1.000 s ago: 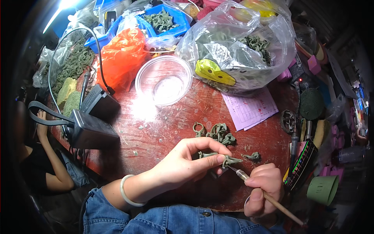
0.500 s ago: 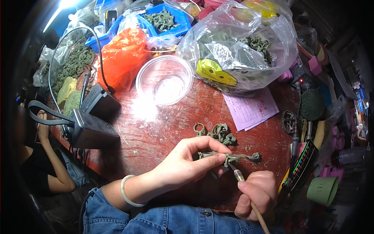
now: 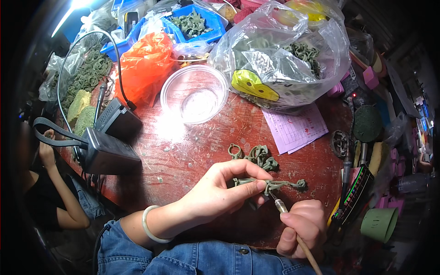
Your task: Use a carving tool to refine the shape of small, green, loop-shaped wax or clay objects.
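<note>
My left hand [image 3: 229, 185] pinches a dull green, branching piece [image 3: 286, 184] between thumb and fingertips. The piece looks like joined rings, and its thin end points right with a small loop. In my right fist [image 3: 303, 229] is a thin tool with a wooden handle [image 3: 308, 254] and a metal ferrule. The tool's slim tip meets or nearly meets the underside of the green piece, just right of my left thumb. Just beyond my left fingers, more green ring pieces [image 3: 259, 156] lie on the red tabletop [image 3: 192, 149]. My left fingers hide part of the held piece.
A clear round tub [image 3: 195, 94], an orange bag [image 3: 145, 68] and a large clear bag [image 3: 279, 59] of green pieces stand farther back. Pink paper [image 3: 295, 128] lies right of centre. Dark boxes [image 3: 110, 151] stand left; tools [image 3: 357, 183] lie right. Another person's arm [image 3: 68, 201] shows at far left.
My hands, the green piece and the tool stay almost where they were; the tool's handle has shifted very slightly. The other person's hand at far left has moved a little.
</note>
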`<state>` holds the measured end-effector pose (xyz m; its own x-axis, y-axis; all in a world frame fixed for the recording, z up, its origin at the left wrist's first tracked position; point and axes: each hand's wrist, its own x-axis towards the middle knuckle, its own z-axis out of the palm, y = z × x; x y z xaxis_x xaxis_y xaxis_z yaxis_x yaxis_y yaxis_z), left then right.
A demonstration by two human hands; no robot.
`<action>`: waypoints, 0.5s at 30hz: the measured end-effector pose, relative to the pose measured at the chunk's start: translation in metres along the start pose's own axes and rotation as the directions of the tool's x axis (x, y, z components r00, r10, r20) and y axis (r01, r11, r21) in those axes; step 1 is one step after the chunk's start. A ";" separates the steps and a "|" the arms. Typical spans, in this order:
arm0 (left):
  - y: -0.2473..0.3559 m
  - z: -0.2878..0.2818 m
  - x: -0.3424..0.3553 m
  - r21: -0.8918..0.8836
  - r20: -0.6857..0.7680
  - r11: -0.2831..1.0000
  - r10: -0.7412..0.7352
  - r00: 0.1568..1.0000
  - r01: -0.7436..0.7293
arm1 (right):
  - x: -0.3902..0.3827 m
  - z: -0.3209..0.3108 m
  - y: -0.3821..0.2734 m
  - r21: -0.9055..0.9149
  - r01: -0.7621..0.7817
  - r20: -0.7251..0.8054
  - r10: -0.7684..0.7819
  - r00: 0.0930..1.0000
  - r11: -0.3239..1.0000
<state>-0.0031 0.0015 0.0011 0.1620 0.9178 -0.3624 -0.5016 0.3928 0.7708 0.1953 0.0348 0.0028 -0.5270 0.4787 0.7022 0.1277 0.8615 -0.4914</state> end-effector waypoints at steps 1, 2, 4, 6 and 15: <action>0.000 0.000 0.000 -0.005 0.004 1.000 0.007 1.000 -0.007 | 0.000 0.000 0.000 -0.016 0.012 0.003 -0.012 1.000 1.000; 0.000 0.000 0.000 -0.006 0.005 1.000 0.007 1.000 -0.007 | 0.000 0.000 -0.001 -0.017 0.013 0.004 -0.013 1.000 1.000; 0.001 0.001 0.000 -0.031 0.003 0.999 -0.006 1.000 0.006 | 0.001 0.000 -0.002 -0.063 0.057 0.007 -0.057 0.998 0.996; 0.001 -0.001 0.000 -0.057 0.016 0.998 -0.025 1.000 0.026 | 0.000 -0.005 -0.004 -0.067 0.062 0.014 -0.061 0.998 0.996; -0.004 -0.004 0.002 -0.083 0.020 0.996 -0.039 0.999 0.041 | 0.001 -0.004 0.000 0.038 -0.042 0.026 0.041 0.999 0.998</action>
<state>-0.0042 0.0016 -0.0052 0.1984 0.9028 -0.3816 -0.5632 0.4237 0.7094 0.1985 0.0359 0.0055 -0.5427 0.5091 0.6680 0.1175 0.8336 -0.5398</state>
